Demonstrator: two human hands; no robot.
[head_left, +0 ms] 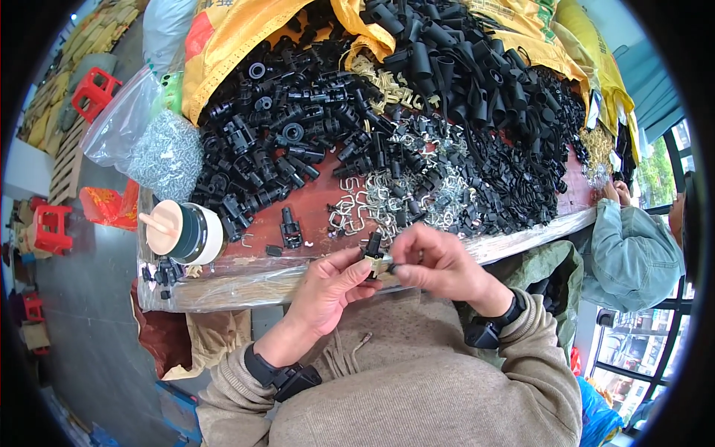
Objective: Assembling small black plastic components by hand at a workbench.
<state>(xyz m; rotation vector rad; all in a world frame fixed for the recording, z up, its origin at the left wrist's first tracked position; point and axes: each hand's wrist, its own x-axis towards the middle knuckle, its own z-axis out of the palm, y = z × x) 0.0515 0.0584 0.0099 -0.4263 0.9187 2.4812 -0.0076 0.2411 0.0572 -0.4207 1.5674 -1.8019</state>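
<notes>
Just in front of the table's near edge, my left hand point(333, 289) grips a black plastic fitting point(375, 244) between thumb and fingers. The fitting is upright, with a pale brass-coloured piece on its lower part. Close beside it on the right, my right hand point(438, 267) pinches a small black plastic piece point(393, 268) between thumb and forefinger. That piece is partly covered by the fingertips, so I cannot tell whether it touches the fitting. Beyond my hands lies a scatter of bent metal wire clips point(365, 205). A single black fitting point(290, 227) stands on the red tabletop to the left.
Black fittings point(261, 141) and black tubular parts point(462, 71) are heaped at the back, with small black pieces point(514, 179) at right. A lidded cup point(182, 231) stands near the left edge by a bag of screws point(167, 156). Another person's sleeve point(633, 253) is at right.
</notes>
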